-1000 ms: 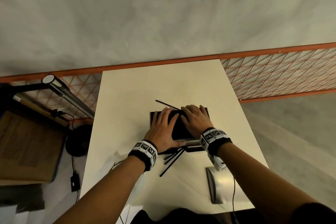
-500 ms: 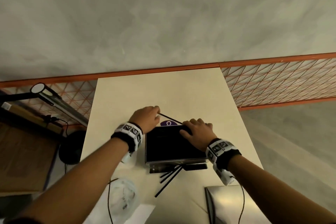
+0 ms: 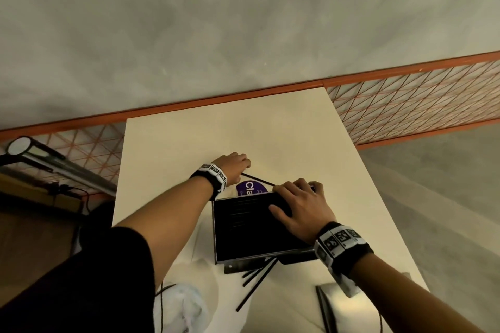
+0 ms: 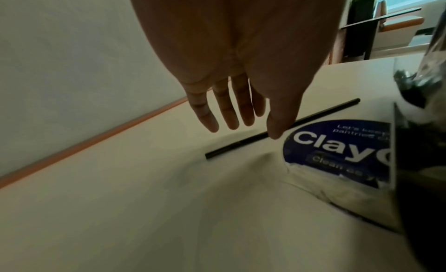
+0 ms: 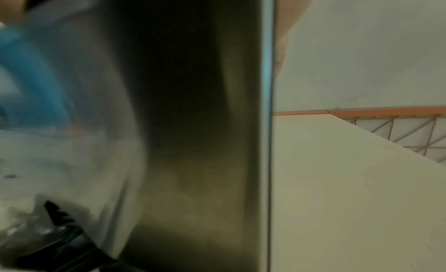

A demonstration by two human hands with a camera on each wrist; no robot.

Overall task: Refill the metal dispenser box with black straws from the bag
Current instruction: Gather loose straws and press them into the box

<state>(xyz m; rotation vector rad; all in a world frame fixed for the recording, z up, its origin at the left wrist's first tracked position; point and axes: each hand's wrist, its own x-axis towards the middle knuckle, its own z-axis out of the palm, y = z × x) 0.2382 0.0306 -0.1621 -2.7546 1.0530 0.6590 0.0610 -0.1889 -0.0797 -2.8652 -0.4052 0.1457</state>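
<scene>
The metal dispenser box [image 3: 243, 230] stands open-topped in the middle of the table, dark inside. My right hand [image 3: 297, 197] lies on its far right corner, fingers curled over the far rim; the right wrist view shows only the box wall [image 5: 193, 123]. Behind the box a loose black straw [image 3: 257, 179] lies on the table. My left hand [image 3: 244, 163] hovers over its left end, fingers straight, thumb tip right at the straw [image 4: 325, 112]. A bag with a purple label [image 4: 337, 148] sits between straw and box. More black straws [image 3: 257, 281] stick out under the box's near side.
A metal lid [image 3: 343, 308] lies at the near right of the table [image 3: 270, 130]. Crumpled clear plastic [image 3: 178, 305] lies at the near left. An orange mesh rail [image 3: 405, 105] and a grey wall run behind the table. A lamp [image 3: 19, 146] stands off to the left.
My left hand has left the box top and moved to the far side, over the loose straw. The right hand has stayed on the box's far right corner.
</scene>
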